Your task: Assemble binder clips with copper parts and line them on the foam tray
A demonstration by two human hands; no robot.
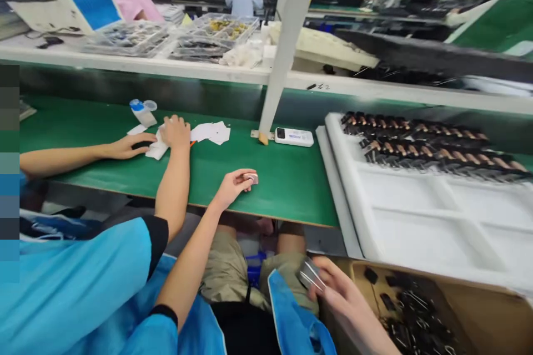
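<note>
My left hand (232,188) is over the green bench near its front edge, fingers pinched on a small silvery-pink metal piece (252,178). Low on the right, beside my lap, my right hand (339,291) grips a dark binder clip (310,276) with shiny wire edges, slightly blurred. Just right of that hand, a brown cardboard box (495,319) holds a loose heap of black binder clips (410,310).
A white foam tray (420,233) carries rows of black clips with copper-coloured pieces (395,150). A white device (293,137) lies by the post (287,28). At left, a co-worker's hands (175,132) touch white paper (158,147), near a blue-capped bottle (142,112).
</note>
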